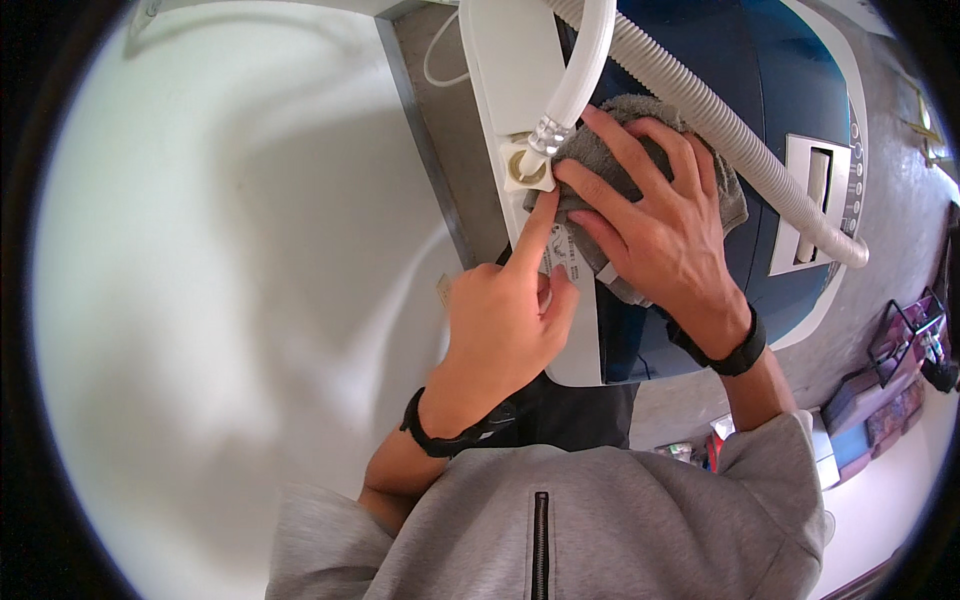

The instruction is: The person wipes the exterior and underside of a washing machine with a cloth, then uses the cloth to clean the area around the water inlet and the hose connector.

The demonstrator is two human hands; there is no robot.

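A dark blue and white washing machine [675, 345] stands before me. My right hand [660, 217] lies spread on a grey cloth [637, 161] on its top and presses it down near the white rear edge. With its index finger, my left hand [510, 322] touches the side of a white inlet connector [529, 169]; its other fingers are curled and look free of any object. A white hose [585, 64] with a clear collar rises from the connector. Beside the cloth, a ribbed grey drain hose [697, 97] runs slantwise across the lid.
On the left is a white wall [300, 262], with a grey baseboard [424, 142] along the floor. A thin white cable [435, 56] loops behind the machine. Far right stand a purple sofa [870, 405] and a black-framed rack [907, 330].
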